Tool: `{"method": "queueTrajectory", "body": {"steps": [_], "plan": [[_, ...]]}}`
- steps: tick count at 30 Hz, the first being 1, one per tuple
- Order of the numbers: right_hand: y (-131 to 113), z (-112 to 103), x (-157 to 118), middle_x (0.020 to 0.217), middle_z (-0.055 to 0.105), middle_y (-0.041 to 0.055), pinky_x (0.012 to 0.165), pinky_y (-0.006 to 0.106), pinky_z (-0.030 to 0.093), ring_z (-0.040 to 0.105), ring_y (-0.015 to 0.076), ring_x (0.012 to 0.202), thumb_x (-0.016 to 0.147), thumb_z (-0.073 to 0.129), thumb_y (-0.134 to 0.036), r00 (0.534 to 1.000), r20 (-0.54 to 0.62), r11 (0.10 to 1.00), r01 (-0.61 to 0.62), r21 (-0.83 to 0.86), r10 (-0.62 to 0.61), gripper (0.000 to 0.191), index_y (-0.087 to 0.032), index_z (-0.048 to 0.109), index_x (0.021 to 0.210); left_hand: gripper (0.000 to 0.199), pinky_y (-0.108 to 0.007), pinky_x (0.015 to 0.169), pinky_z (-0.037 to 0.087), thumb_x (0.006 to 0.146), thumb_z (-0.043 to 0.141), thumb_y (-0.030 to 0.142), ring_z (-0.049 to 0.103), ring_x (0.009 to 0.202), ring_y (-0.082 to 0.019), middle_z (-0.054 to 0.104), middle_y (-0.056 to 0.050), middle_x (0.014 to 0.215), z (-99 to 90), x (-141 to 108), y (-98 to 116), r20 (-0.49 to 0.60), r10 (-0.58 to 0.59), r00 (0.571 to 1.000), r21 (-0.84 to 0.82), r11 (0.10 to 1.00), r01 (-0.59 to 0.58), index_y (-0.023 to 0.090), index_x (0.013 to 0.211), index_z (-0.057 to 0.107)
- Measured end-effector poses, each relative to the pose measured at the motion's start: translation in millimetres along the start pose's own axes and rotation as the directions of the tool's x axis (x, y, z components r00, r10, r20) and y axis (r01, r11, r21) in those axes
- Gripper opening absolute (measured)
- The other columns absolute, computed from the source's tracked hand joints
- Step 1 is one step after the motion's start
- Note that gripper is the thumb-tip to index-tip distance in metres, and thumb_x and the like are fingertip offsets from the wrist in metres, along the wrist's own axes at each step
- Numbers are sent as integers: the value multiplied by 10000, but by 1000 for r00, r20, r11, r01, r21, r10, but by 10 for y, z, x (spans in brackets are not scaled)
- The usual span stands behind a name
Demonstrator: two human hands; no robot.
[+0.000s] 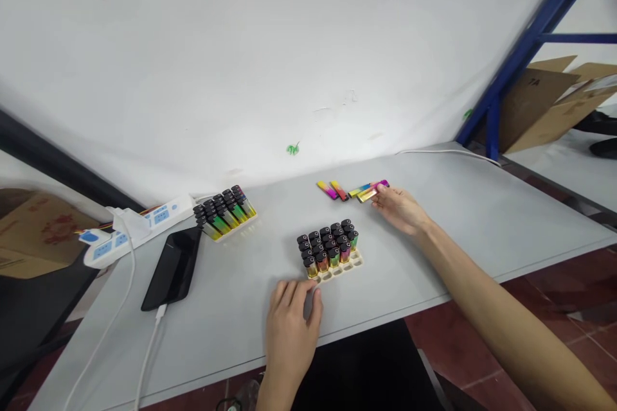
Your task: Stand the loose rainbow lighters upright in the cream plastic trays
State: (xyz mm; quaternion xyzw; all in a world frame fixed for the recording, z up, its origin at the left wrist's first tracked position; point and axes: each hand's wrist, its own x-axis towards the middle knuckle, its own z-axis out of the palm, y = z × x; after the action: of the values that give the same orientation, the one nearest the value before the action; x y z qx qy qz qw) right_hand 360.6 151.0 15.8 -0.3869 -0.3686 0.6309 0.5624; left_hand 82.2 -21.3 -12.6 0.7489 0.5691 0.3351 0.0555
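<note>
A pale slotted rack (357, 263) stands mid-table, filled with upright black-capped lighters (333, 258) in gold, red, green and purple; its front row shows bare slots. My left hand (292, 318) rests on the table at the rack's front left corner, fingers stretched out and the index tip at its edge. Farther back on the right, my right hand (398, 209) pinches a shiny gold-and-pink lighter (370, 194) lying low at the table. Just beyond it is a blue-and-yellow lighter (357, 191). Two more loose ones, a yellow-and-magenta lighter (328, 190) and a yellow-and-red lighter (339, 191), lie to the left.
Another rack (236, 229) full of black-capped lighters stands at the back left. Near it are a black phone (172, 268) on a white cable (150, 353) and a white power strip (144, 231). A wall (299, 64) borders the back; a blue frame (535, 45) rises at right.
</note>
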Motion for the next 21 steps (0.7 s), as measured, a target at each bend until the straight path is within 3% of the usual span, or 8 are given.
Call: {"method": "queueTrajectory", "body": {"steps": [3, 5, 7, 9, 11, 13, 16, 21], "plan": [[10, 51, -14, 845, 690, 21, 723, 266, 541, 644, 142, 782, 844, 705, -431, 998, 14, 997, -54, 54, 53, 224, -208, 677, 854, 94, -363, 770, 498, 955, 522, 198, 587, 884, -211, 686, -24, 893, -5, 4, 7, -6, 2, 1000, 3, 1000, -2, 211, 967, 614], [16, 76, -21, 749, 653, -1, 614, 271, 538, 633, 145, 682, 869, 665, -455, 996, 12, 994, -94, 56, 93, 233, -224, 634, 872, 94, -359, 767, 500, 952, 524, 196, 588, 884, -210, 687, -24, 889, -5, 6, 12, -9, 3, 1000, 2, 1000, -3, 209, 961, 616], [23, 87, -26, 621, 546, -49, 439, 214, 434, 526, 109, 502, 876, 644, -490, 993, 24, 992, -113, 51, 112, 250, -250, 609, 936, 90, -360, 770, 501, 951, 528, 198, 588, 886, -209, 689, -23, 892, -2, 7, 13, -7, 3, 1000, -3, 1000, -3, 210, 964, 616], [34, 87, -29, 538, 399, -88, 348, 164, 259, 331, 66, 382, 881, 609, -553, 992, 46, 991, -118, 60, 115, 304, -259, 599, 955, 86, -364, 775, 500, 952, 530, 201, 585, 888, -209, 689, -22, 896, 2, 6, 12, -6, 2, 1000, -8, 1000, -2, 211, 966, 614], [49, 83, -30, 503, 295, -98, 339, 162, 161, 185, 49, 366, 887, 530, -639, 991, 50, 990, -126, 69, 123, 420, -226, 581, 831, 83, -369, 777, 498, 952, 532, 202, 582, 884, -211, 688, -21, 895, 6, 2, 8, -5, -2, 1000, -9, 1000, 2, 213, 967, 613], [66, 85, -33, 475, 232, -94, 342, 177, 142, 136, 53, 372, 899, 448, -670, 992, 18, 991, -126, 49, 126, 526, -204, 495, 660, 81, -371, 773, 497, 951, 534, 206, 580, 878, -213, 687, -21, 890, 6, -2, 5, -6, -2, 1000, -8, 1000, 2, 214, 969, 612], [88, 102, -38, 438, 195, -82, 345, 199, 123, 124, 66, 372, 926, 394, -569, 993, -49, 994, -110, -9, 110, 525, -210, 383, 544, 79, -370, 763, 496, 950, 536, 209, 583, 875, -216, 689, -22, 889, 0, -7, 0, -8, 0, 1000, -10, 1000, 0, 216, 970, 613], [102, 125, -35, 406, 198, -67, 353, 218, 107, 122, 75, 361, 913, 342, -431, 992, -74, 992, -111, -52, 107, 465, -215, 369, 502, 82, -373, 778, 500, 950, 536, 206, 591, 886, -217, 693, -23, 900, -8, -5, -4, -7, 8, 1000, -14, 1000, -8, 219, 972, 614]]}}
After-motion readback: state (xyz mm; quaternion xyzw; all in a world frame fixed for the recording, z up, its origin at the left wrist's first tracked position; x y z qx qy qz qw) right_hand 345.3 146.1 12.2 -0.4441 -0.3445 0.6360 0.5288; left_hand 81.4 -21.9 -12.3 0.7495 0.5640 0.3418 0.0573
